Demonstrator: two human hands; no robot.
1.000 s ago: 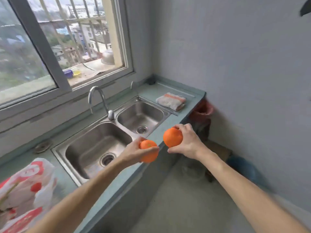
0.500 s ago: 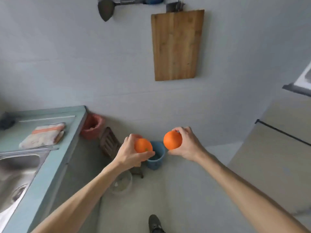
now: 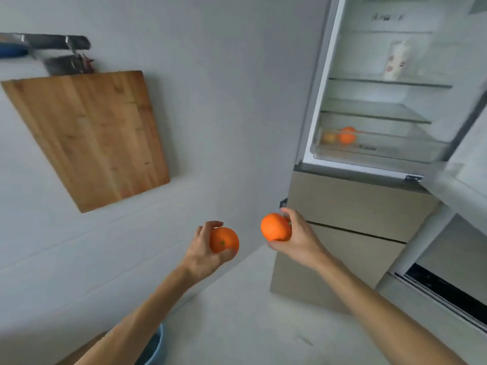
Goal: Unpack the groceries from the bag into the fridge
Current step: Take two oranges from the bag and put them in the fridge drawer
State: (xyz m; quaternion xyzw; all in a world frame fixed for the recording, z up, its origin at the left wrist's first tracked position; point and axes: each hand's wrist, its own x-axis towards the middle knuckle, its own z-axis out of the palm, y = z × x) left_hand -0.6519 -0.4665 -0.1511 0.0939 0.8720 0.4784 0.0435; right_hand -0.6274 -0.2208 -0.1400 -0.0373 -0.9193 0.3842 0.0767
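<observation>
Cupping a round, smooth orange each, left hand and right hand grip firmly.

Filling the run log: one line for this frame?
left hand: holds orange | right hand: holds orange | fridge: door open | drawer: oranges inside

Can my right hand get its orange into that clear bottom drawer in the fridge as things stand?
Probably yes: the fridge door stands open and nothing sits between the right hand, holding its round orange fruit, and the clear plastic drawer, which looks open on top.
</observation>
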